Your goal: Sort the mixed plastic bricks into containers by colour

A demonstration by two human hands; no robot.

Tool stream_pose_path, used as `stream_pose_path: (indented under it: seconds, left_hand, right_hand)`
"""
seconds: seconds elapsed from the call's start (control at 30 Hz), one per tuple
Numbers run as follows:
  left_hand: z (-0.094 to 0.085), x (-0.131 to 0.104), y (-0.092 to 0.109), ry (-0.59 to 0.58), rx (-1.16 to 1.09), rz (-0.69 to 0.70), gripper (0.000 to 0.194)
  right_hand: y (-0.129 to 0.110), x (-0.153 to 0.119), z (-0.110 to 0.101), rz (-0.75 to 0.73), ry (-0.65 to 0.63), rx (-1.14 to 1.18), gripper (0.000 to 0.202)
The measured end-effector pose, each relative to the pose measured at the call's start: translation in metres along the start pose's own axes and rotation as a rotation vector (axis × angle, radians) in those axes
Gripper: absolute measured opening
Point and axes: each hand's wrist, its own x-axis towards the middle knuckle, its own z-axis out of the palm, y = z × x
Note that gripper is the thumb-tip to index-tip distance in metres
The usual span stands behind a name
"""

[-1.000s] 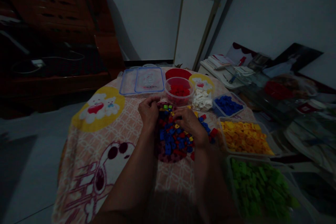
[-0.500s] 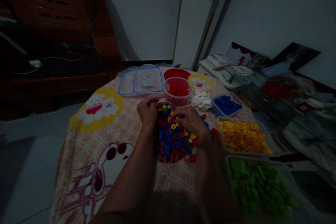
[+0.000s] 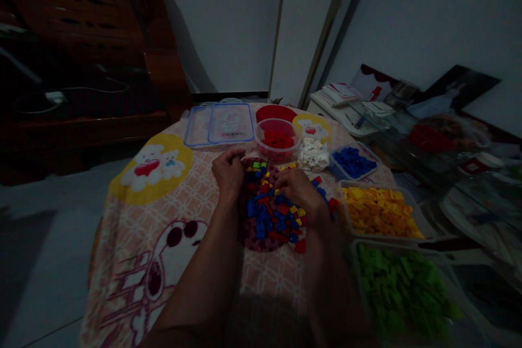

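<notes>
A pile of mixed building blocks (image 3: 265,217), mostly blue, red and yellow, lies on a round dark-patterned patch of the tablecloth. My left hand (image 3: 228,171) rests at the pile's upper left edge with its fingers curled; whether anything is in them is hidden. Over the right part of the pile, my right hand (image 3: 299,187) has its fingers bent downward and drawn together. A small yellow block (image 3: 277,192) shows at its fingertips. Two light-green blocks (image 3: 260,165) sit at the top of the pile, between the hands.
Beyond the pile stand a round tub of red blocks (image 3: 277,144) and a heap of white blocks (image 3: 313,153). Boxes of blue (image 3: 354,163), yellow (image 3: 377,209) and green blocks (image 3: 402,288) line the right. Clear lids (image 3: 230,124) lie at the back left. A cluttered glass table adjoins.
My right hand has shifted slightly down and closed in over the pile. Yellow round pieces seen near its fingers earlier no longer show in the middle. The left hand stays nearly still.
</notes>
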Motion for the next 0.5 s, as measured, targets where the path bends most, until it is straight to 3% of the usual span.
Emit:
stream_pose_path:
  seconds: [0.13,0.3,0.5]
  left_hand:
    - [-0.002,0.0,0.0,-0.016,0.076,-0.007,0.035]
    - [-0.006,0.001,-0.002,-0.001,0.225,0.009,0.031]
    - [-0.008,0.001,-0.001,-0.117,0.367,-0.01,0.029]
  right_hand:
    - [0.01,-0.01,-0.017,0.087,0.065,0.036,0.027]
    - [0.018,-0.021,-0.029,0.381,0.235,-0.139,0.022]
    - [0.024,-0.026,-0.028,0.532,0.175,-0.261,0.026]
